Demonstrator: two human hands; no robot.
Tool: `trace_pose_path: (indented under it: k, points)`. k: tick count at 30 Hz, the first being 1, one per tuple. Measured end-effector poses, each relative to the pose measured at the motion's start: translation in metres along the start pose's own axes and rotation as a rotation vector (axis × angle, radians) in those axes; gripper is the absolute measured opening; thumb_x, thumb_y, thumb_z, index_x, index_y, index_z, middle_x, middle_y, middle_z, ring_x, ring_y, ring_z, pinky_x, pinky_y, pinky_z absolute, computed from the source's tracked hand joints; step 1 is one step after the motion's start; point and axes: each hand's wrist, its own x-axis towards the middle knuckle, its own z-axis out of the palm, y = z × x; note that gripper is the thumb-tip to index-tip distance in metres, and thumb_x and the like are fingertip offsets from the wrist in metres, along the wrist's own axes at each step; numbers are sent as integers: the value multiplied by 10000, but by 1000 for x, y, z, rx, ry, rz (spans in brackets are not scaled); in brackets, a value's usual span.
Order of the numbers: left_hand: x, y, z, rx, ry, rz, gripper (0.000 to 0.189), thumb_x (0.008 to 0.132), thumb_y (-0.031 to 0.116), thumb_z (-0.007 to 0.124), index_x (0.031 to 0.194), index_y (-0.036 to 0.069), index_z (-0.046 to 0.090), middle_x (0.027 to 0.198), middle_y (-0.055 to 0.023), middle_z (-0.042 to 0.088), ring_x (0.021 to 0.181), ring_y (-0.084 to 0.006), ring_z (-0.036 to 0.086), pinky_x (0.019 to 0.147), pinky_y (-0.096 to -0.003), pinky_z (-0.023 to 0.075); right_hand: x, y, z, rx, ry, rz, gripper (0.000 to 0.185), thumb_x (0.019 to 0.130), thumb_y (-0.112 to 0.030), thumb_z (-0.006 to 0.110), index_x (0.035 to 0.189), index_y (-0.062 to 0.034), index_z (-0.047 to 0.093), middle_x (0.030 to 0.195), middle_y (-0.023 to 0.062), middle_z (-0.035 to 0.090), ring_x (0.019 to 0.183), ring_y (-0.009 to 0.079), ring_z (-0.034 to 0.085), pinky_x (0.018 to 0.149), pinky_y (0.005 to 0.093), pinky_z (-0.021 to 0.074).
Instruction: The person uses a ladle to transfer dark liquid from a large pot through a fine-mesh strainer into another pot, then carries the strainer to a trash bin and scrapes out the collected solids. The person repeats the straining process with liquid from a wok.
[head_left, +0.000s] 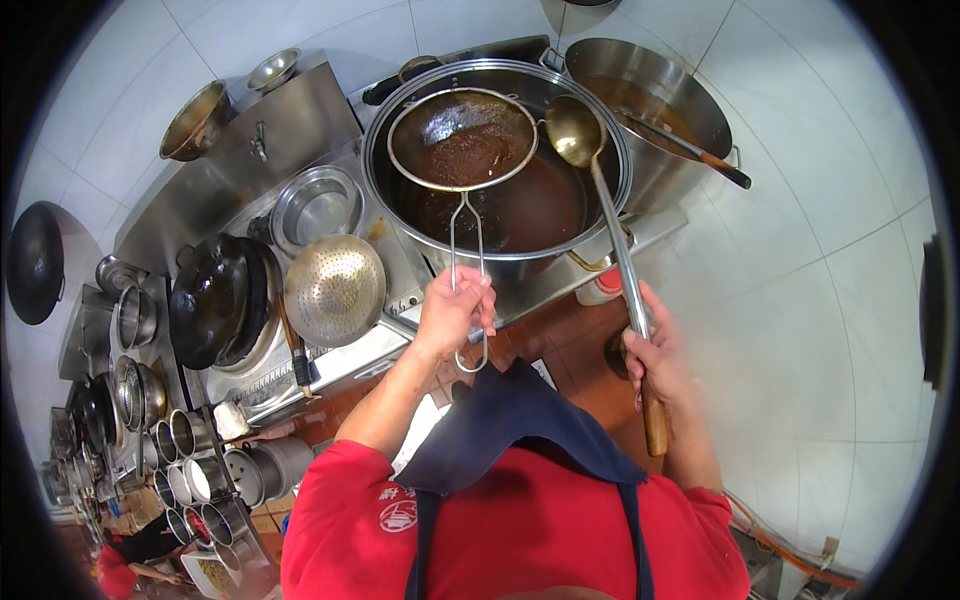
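My left hand grips the wire handle of a round fine-mesh strainer. Wet, dark brown residue lies in its mesh bowl, which is over a wide metal pot of dark brown liquid. In my right hand is a long-handled metal ladle with a wooden grip end. The ladle's bowl is above the right part of the pot, close beside the strainer's rim. I cannot tell whether the two touch.
A tall pot at the right holds brown broth and a wooden-handled utensil. Left of the wide pot are a perforated skimmer, a metal basin and a black wok. Another person is at the far lower left.
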Motion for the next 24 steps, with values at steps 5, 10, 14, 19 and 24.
trace_pose_path:
  k: [5,10,14,19,24]
  points:
    - [1,0,-1,19,-27,-9,96,1022,101,592,1003,28,531,737,-79,602,543,-149,549,465,-314,525,7,10,16,21,-8,-163,721,944,68,552,1595,-115,300,834,14,585,500,72,493,419,242,447]
    - [3,1,1,19,-4,-8,99,1023,101,590,999,25,531,744,-78,602,543,-151,551,465,-312,525,14,7,11,37,-13,-140,715,942,59,566,1589,-103,309,810,10,580,496,72,495,417,238,447]
    - [4,2,-1,27,-35,-13,96,1025,97,584,1007,20,529,750,-79,601,546,-153,556,465,-310,528,10,-2,7,-78,-50,-128,714,934,60,572,1584,-79,311,823,20,593,491,66,494,406,236,441]
    - [7,2,-5,30,-2,16,97,1023,91,584,1010,15,525,750,-84,605,547,-155,562,469,-318,535,9,-10,1,-51,44,-106,719,928,63,584,1580,-68,312,848,14,602,491,65,498,404,234,436]
    - [9,5,-7,38,-81,-3,100,1022,84,584,1012,11,516,751,-89,616,545,-161,576,471,-326,541,7,-12,-2,-214,-13,15,722,935,67,572,1588,-82,302,918,26,597,490,75,492,405,242,442]
